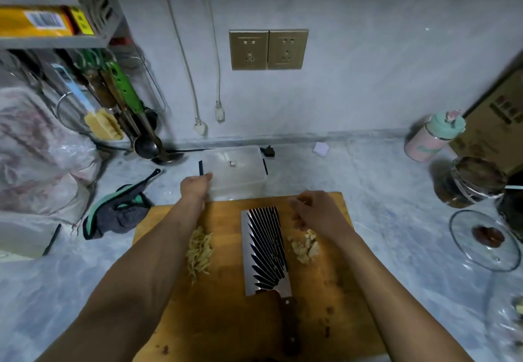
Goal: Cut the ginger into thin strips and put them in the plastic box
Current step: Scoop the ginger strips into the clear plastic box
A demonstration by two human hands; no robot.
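While the left hand (196, 185) is reaching to the near left corner of the plastic box (235, 172), its grip is looking curled at the box's edge, though whether it is truly clasping the rim I cannot tell. The right hand (312, 209) is hovering over the far right of the cutting board (226, 319), its grip loosely bent and seemingly pinching a few thin shreds; that is a judgement, as they are tiny. The ginger strips (199, 250) are lying at about seven o'clock from the right hand, their pile running toward twelve, just beside the left forearm. The uncut ginger pieces (305, 245) are sitting at six o'clock, close under the right hand. The cleaver (264, 248) is resting flat between both piles, handle pointing to six. The box is lying at twelve o'clock from the strips, on the surface (396, 220) just beyond the board.
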